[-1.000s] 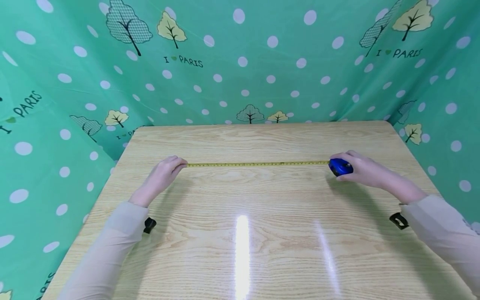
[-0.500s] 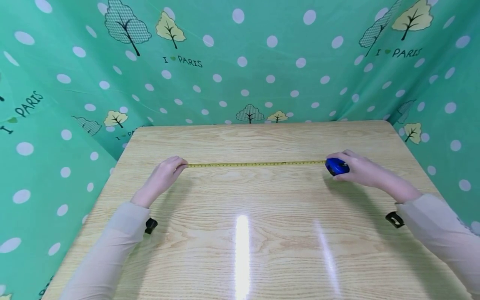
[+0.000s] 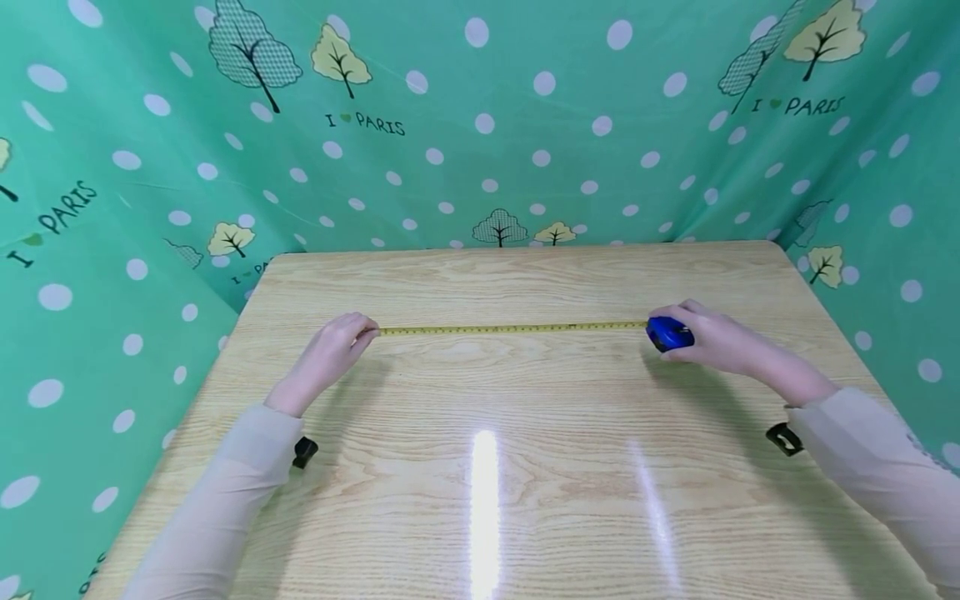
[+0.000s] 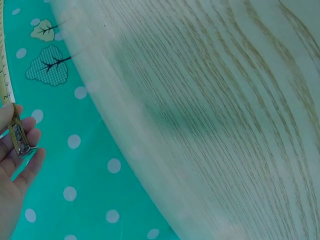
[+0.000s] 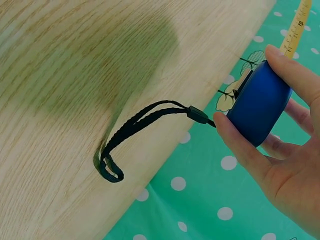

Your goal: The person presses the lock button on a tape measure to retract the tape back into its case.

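Note:
A blue tape measure [image 3: 669,334] is gripped by my right hand [image 3: 716,337], fingers and thumb round its case. Its yellow blade [image 3: 510,328] stretches left across the far half of the table in the head view. At the other end my left hand [image 3: 332,350] pinches the blade tip; the metal end hook [image 4: 21,146] shows between the fingers in the left wrist view. From the tape measure's case [image 5: 262,102] a black wrist strap [image 5: 145,116] hangs in a loop in the right wrist view.
A light wood-grain table [image 3: 487,400] lies beneath both hands, with bright light reflections on its front half. Green polka-dot cloth [image 3: 480,125] with printed trees surrounds it at the back and sides. Black wrist mounts [image 3: 784,439] show under the sleeves.
My right hand has moved slightly left with the tape measure, and the left hand slightly right. The stretch of blade between them is a little shorter.

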`<state>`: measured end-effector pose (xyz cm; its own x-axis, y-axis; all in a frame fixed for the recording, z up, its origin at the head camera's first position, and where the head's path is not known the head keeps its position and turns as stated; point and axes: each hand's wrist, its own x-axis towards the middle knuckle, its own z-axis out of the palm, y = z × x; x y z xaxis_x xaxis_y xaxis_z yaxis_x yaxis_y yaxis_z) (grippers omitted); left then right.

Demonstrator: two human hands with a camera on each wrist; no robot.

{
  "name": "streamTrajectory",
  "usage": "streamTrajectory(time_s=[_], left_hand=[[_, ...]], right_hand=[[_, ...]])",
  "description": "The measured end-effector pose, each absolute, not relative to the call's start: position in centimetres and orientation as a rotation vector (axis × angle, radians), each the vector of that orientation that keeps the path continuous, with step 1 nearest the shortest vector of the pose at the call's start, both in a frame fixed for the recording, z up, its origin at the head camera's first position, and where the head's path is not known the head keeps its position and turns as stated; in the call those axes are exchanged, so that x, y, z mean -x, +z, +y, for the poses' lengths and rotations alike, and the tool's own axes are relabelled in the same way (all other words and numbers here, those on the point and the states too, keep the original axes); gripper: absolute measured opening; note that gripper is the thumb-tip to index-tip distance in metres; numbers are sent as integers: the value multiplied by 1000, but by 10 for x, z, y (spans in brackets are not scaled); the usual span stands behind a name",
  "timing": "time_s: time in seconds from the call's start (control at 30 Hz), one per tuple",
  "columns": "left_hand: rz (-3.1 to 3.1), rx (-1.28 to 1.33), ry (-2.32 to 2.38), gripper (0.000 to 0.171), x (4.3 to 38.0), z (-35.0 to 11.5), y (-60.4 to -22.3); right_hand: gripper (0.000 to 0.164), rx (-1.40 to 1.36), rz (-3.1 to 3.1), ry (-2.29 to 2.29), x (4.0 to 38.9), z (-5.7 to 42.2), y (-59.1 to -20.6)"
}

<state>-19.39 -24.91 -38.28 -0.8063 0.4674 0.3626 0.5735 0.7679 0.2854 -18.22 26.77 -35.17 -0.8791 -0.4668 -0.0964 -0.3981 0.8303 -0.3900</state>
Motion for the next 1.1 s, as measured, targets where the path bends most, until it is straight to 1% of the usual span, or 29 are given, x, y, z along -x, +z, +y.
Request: streamTrajectory(time_s=[0.3, 0.73, 1.1], left_hand=[[-2633, 872, -563, 6, 196, -243, -384], [-2655, 854, -569, 6, 197, -239, -387], [-2560, 931, -594, 7, 197, -229, -390]], right_hand=[[56, 694, 2825, -551, 182, 262, -352], [56, 753, 2846, -515, 182, 260, -357], [57, 768, 2840, -535, 181, 254, -360]])
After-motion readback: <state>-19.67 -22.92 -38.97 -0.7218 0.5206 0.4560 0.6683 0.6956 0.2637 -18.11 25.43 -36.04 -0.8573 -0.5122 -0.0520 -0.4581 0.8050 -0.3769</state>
